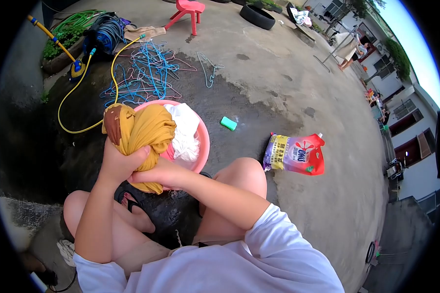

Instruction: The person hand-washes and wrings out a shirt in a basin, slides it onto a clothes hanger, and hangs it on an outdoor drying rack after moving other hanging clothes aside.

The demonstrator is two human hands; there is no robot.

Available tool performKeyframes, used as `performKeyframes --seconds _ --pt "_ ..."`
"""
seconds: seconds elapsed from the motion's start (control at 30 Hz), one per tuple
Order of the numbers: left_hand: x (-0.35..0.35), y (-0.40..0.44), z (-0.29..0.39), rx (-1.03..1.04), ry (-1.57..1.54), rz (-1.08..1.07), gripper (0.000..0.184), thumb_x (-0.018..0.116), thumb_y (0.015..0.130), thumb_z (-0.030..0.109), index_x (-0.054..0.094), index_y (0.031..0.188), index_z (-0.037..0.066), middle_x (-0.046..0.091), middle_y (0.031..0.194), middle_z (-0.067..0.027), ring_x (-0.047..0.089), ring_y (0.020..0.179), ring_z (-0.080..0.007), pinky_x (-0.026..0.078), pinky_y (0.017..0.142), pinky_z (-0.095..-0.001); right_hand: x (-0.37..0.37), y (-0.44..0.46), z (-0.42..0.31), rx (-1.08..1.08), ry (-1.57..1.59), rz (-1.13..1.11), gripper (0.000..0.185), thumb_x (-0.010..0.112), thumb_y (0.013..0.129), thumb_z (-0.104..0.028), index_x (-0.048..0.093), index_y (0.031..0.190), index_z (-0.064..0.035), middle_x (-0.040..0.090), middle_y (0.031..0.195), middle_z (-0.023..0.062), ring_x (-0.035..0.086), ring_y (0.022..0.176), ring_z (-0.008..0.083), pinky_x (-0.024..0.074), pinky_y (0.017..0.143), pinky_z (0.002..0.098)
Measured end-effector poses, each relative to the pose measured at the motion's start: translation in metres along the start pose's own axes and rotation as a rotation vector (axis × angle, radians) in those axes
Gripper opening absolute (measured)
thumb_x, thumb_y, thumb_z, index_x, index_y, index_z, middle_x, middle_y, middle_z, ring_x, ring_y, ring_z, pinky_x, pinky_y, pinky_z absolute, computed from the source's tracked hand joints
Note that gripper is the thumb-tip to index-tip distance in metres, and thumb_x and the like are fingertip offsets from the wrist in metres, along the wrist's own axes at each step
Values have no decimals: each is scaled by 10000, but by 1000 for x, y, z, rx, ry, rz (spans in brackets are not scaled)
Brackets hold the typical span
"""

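A bunched mustard-yellow garment point(151, 129) with a brown patch is held up over the near left side of a pink basin point(204, 141). My left hand point(122, 158) is wrapped round its lower left side. Just below and to the right, my right hand point(156, 173) grips the same cloth, its fingers mostly hidden by the fabric. Inside the basin lies white cloth point(185, 132), with some pink cloth or basin wall showing beside it.
Blue and pink wire hangers point(154, 71) lie heaped beyond the basin, near a yellow hose point(66, 102). A green soap bar point(228, 123) and a detergent bag point(296, 154) rest on the concrete to the right. A red stool point(186, 12) and a tire point(257, 17) stand farther back.
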State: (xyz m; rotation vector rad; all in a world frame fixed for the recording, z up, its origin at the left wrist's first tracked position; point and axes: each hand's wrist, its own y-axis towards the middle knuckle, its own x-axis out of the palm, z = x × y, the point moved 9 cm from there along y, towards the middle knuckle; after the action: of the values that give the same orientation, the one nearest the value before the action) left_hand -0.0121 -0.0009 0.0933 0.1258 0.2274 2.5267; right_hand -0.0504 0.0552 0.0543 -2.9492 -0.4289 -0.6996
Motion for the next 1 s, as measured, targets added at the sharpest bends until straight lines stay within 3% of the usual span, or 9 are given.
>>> performKeyframes --seconds 0.1,0.13,0.27,0.37,0.47,0.63,0.7,0.93,1.0 --pt "-3 1 14 69 167 11 406 661 661 34 540 1045 -19 619 983 -83 611 905 -168 486 799 -297 3 -1 0 25 111 -18 399 651 762 -71 492 1122 -11 565 970 57 573 830 127 487 661 253" --pt "-5 1 18 101 205 28 388 676 651 43 552 1014 -18 626 955 -80 620 877 -167 491 777 -293 6 0 3 88 130 -77 343 644 764 -64 501 1072 -14 560 907 45 567 705 111 471 546 234" --pt "-8 2 15 91 207 61 392 670 654 32 548 1023 -22 626 953 -86 622 883 -176 491 786 -298 6 0 13 136 -10 -48 297 649 747 -64 518 1013 -53 536 788 17 511 594 69 398 456 186" --pt "-8 0 2 71 260 20 458 622 671 -9 504 1113 -35 603 1041 -107 603 964 -198 471 851 -310 -6 1 39 355 -121 45 435 626 715 -20 466 1114 -86 506 743 5 457 510 71 329 380 209" --pt "-1 2 5 99 239 -35 451 619 676 -9 505 1112 -33 603 1044 -105 601 966 -195 470 852 -310 -5 -2 39 337 -72 107 446 569 695 4 454 1119 -78 484 673 8 391 400 74 269 326 213" --pt "2 -1 6 72 230 -29 432 623 688 -4 508 1104 -28 606 1028 -91 600 951 -181 473 837 -303 -6 1 27 156 -101 124 494 540 670 39 440 1142 -66 491 700 20 401 384 78 269 318 226" --pt "0 -1 10 100 168 31 355 678 659 37 549 984 -21 632 931 -82 625 854 -158 497 760 -290 -5 -1 22 142 -108 125 470 539 675 26 448 1128 -62 484 672 15 402 386 77 267 319 222" --pt "-12 3 12 77 126 107 281 689 726 68 570 962 -26 635 912 -73 623 822 -139 501 718 -274 -12 -3 26 387 -217 70 282 651 710 -91 499 947 -65 472 617 -8 412 411 61 287 341 187" --pt "-16 6 12 70 59 122 277 689 741 91 579 966 -28 639 904 -73 624 810 -134 502 709 -270 -16 4 13 214 -261 82 377 681 713 -94 500 1042 -54 544 739 14 511 554 68 390 436 201"
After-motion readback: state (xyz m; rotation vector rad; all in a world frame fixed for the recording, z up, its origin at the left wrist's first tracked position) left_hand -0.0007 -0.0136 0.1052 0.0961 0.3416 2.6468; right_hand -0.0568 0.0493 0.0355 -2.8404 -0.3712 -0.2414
